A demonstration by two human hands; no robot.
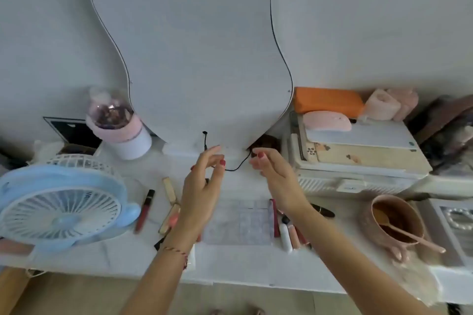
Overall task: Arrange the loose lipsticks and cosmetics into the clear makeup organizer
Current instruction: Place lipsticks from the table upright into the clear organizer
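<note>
Clear makeup organizer (240, 222) between lipsticks (144, 210), both hands (202, 186) empty above.

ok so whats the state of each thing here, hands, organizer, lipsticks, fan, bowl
left hand: raised, fingers relaxed, holding nothing
right hand: raised, fingers relaxed, holding nothing
clear organizer: flat on the table, looks unfilled
red lip gloss: lying loose, capped
tubes right of organizer: lying loose
blue fan: blades too blurred to judge
pink bowl: upright, spoon inside

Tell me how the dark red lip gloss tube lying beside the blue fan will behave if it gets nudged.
The lip gloss tube looks round and slim, lying flat on the table, so it will probably roll sideways. It seems small and rigid, likely light. Its glossy surface may be somewhat slippery.
</note>
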